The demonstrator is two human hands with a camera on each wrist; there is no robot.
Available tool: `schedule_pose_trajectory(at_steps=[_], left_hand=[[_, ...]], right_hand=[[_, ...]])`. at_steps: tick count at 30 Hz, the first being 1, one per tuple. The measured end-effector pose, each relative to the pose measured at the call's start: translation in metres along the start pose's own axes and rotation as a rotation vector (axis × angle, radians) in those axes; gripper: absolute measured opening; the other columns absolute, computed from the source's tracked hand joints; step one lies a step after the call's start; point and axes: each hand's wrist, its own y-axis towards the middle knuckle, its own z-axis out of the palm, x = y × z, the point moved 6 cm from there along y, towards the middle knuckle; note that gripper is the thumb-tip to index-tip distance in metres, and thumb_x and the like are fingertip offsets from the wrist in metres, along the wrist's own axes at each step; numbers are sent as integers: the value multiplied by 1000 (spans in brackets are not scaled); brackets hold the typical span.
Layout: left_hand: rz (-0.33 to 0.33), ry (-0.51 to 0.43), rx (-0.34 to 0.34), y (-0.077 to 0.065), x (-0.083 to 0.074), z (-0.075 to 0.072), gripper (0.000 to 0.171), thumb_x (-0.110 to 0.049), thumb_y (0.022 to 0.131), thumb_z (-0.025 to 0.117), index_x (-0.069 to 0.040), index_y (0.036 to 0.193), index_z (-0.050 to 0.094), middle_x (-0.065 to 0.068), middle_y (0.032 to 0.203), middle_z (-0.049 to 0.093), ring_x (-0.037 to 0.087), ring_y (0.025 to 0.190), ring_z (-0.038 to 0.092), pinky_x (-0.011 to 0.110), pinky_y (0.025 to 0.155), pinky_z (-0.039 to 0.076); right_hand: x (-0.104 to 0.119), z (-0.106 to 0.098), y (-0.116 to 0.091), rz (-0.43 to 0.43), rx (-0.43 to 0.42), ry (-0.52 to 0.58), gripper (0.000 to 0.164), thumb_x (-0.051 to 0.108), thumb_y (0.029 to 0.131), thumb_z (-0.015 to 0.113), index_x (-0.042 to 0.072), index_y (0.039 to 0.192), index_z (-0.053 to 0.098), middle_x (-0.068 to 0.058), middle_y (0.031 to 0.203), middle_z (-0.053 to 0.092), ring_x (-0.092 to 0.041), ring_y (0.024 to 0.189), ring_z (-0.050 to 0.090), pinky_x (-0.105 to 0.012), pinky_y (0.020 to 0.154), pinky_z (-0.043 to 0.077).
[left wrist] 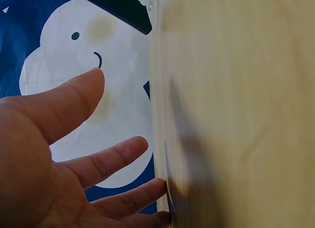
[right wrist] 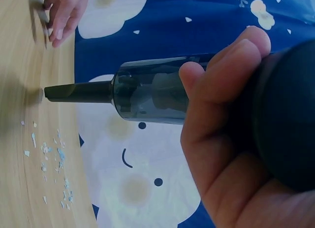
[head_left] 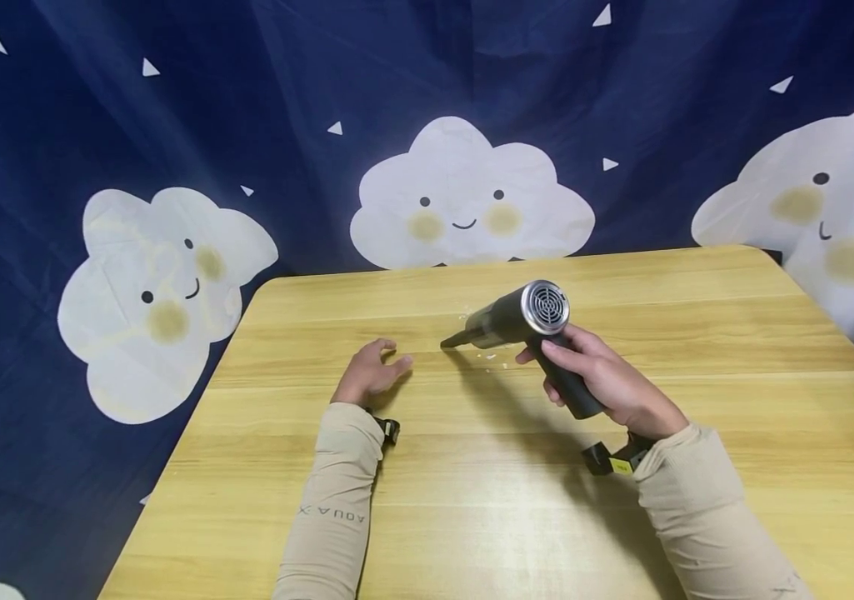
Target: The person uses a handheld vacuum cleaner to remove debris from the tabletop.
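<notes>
In the head view my right hand [head_left: 610, 379] grips the handle of a black handheld vacuum cleaner [head_left: 501, 321]. Its narrow nozzle points left and down, close to the wooden tabletop [head_left: 284, 433]. From the right wrist view, fingers curl round the handle, and the clear dust cup [right wrist: 152, 90] ends in the dark nozzle [right wrist: 78, 92]. Small pale paper scraps [right wrist: 61, 159] lie scattered on the wood beside the nozzle tip. To the left of the nozzle, my left hand [head_left: 372, 372] holds nothing; its fingers are spread and relaxed, low over the table or touching it.
A dark blue curtain [head_left: 307, 67] with smiling white clouds [head_left: 471, 187] hangs behind the table's far edge and down its left side. Both wrists carry small black camera mounts [head_left: 391, 431] below beige sleeves [head_left: 337, 500].
</notes>
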Motion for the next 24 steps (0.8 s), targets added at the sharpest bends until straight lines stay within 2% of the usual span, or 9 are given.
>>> schedule_pose_trajectory(at_steps=[6,16,24], left_hand=[[2,-1,-1,0,1,0,60,-42,98,55,-4,142,45,22,148,39,40,137,32,53,110,30],[-3,2,-4,0,0,-1,59,-42,97,55,-5,142,46,21,148,39,39,137,32,53,110,30],[0,8,-3,-1,0,-1,60,-42,97,56,-4,142,46,21,148,39,39,137,32,53,110,29]], right_hand=[[0,0,1,17,-14,-14,39,23,105,42,-3,134,35,-11,110,61,-16,60,54,-27,53,48],[-1,-2,1,-1,-20,-13,29,22,105,43,6,129,43,-11,109,62,-17,59,53,-27,53,48],[-1,-2,3,-2,-26,-15,29,21,105,43,6,129,42,-12,109,62,-17,59,53,-27,53,48]])
